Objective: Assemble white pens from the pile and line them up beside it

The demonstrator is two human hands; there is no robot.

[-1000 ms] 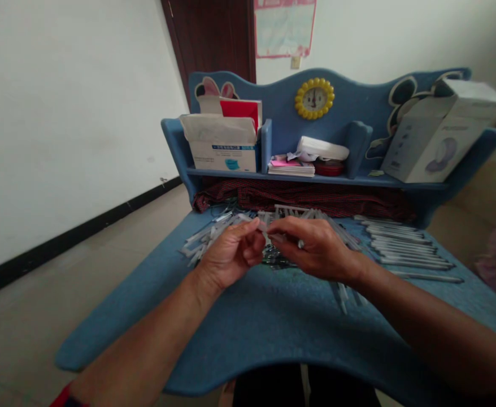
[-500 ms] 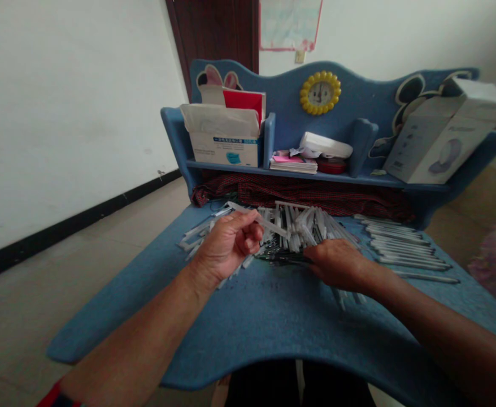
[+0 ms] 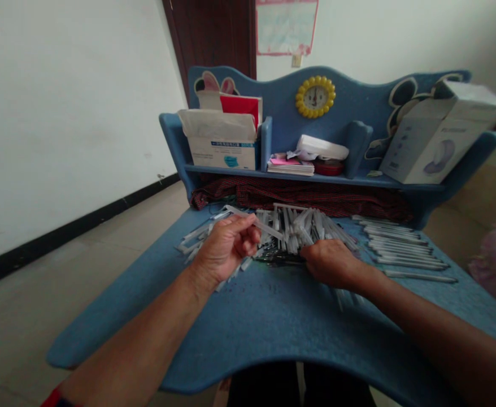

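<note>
Translucent strip [image 3: 269, 228]'s mid-frame, pinched in the left hand [image 3: 229, 243]; right hand [image 3: 333, 261], up beside it a second ago, is now down at the pile [image 3: 292, 226], fingers curled, can't tell on what. Blue desk [image 3: 248, 322] stretches to its curved edge, bottom center.

Two hands in the middle of the frame, left hand [image 3: 226, 246] and right hand [image 3: 333, 261], and one translucent tube [image 3: 269, 229] in the left! The central tube heap [image 3: 303, 223] is too tangled to count. Centre right, more than ten pens in a row [image 3: 400, 244], one lone pen [image 3: 421, 277] below. Up top: one clock [image 3: 315, 97], two boxes [image 3: 222, 151], one poster [image 3: 286, 28], one door [image 3: 214, 34].
</note>
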